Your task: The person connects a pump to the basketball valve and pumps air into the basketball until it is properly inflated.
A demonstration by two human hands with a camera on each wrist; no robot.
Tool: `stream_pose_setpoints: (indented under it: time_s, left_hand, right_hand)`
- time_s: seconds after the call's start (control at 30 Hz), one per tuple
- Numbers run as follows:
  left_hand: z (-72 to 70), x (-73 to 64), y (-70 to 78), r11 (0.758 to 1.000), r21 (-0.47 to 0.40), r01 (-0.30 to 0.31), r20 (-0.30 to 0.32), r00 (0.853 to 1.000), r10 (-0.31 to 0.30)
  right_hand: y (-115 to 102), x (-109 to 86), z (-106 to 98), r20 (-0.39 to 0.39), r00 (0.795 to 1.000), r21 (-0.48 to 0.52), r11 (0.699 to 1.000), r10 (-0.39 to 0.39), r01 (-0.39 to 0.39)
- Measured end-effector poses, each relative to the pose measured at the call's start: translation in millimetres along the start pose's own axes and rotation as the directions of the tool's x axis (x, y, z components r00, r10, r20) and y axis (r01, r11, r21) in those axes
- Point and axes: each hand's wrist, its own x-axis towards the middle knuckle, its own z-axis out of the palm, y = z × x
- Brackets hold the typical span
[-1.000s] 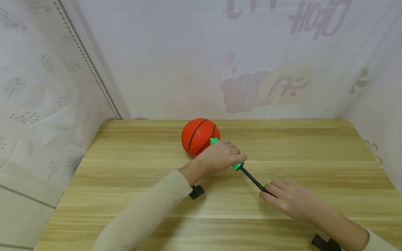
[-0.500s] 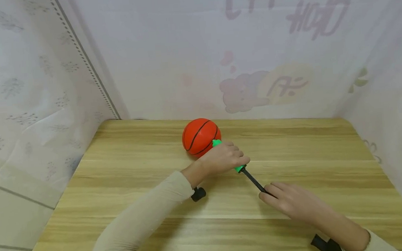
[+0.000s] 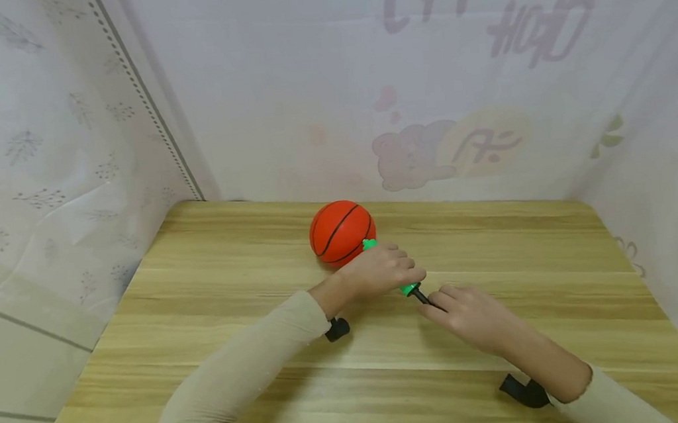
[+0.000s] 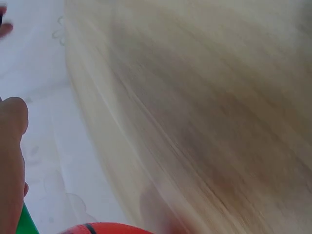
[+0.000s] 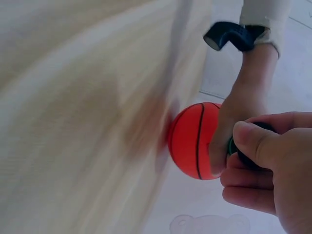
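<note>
Left hand (image 3: 384,269) grips, right hand (image 3: 473,318) pinches the pump (image 3: 409,289), long axis slanting tip-first toward the ball (image 3: 340,230).

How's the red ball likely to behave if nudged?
The red ball would probably roll, being round on a flat tabletop, unless the nearby left hand blocks it. It looks fairly firm: its outline shows no dents. Its smooth-looking surface may slip in a loose grip.

Ball (image 3: 342,232): orange-red, black-lined, set near the far edge of the table (image 3: 230,266). Hand pump (image 3: 409,289): green barrel (image 3: 369,244) is gripped by the left hand (image 3: 382,269); black rod (image 3: 420,297), partly extended, is held by the right hand (image 3: 469,315).
</note>
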Motion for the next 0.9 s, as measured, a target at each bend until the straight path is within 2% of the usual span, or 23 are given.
stream_pose_setpoints:
  time_s: [0.23,0.37,0.43,0.57,0.8,0.9]
  left_hand:
    - [-3.6,-0.5,-4.2,1.000,0.022,-0.009,0.045,0.999,0.008]
    - [-5.1,-1.9,-6.1,1.000,0.013,0.001,0.042,0.999,-0.002]
    - [-4.4,-2.9,-6.2,1.000,0.014,0.003,0.035,0.999,-0.003]
    - [-2.5,-4.8,-5.1,1.000,0.018,-0.006,0.010,1.000,0.006]
    - [-0.8,-6.2,-1.1,1.000,0.028,0.000,-0.013,1.000,0.000]
    - [-0.6,-5.6,0.8,0.999,0.051,-0.002,-0.013,1.000,0.003]
  right_hand:
    - [-17.9,-31.5,-17.8,-0.045,0.999,0.044,0.999,-0.010,0.012]
    - [-25.9,-43.9,-25.7,-0.063,0.998,0.044,0.999,-0.006,0.009]
    - [-28.1,-45.2,-27.9,-0.047,0.999,0.059,0.998,0.010,-0.007]
    - [-27.6,-38.3,-26.3,-0.014,1.000,0.065,0.998,0.023,-0.022]
    - [-16.0,-10.5,-13.6,-0.011,1.000,0.067,0.998,0.015,-0.014]
    - [-9.4,-0.4,-6.3,0.015,1.000,0.060,0.998,0.023,-0.024]
